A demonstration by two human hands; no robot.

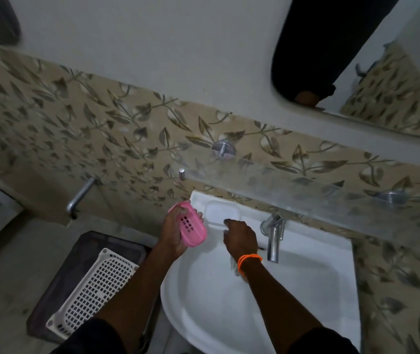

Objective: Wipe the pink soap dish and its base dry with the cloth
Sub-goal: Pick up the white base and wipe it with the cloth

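both forearms reach over the white sink [306, 290]. left hand [173, 233] grasps the pink soap dish [191, 226], raised beside the sink's back left corner. right hand [240, 237], curled, presses a white cloth [235, 267] near the recessed soap base [221, 213], just left of the chrome tap [274, 236].

both arms are stretched forward and down, dark sleeves at the upper arms. the left hand [171, 232] is curled around the pink soap dish [191, 224], raised a bit. the right hand [240, 237] is turned palm down, fingers bent, orange band [249, 260] worn at the wrist.
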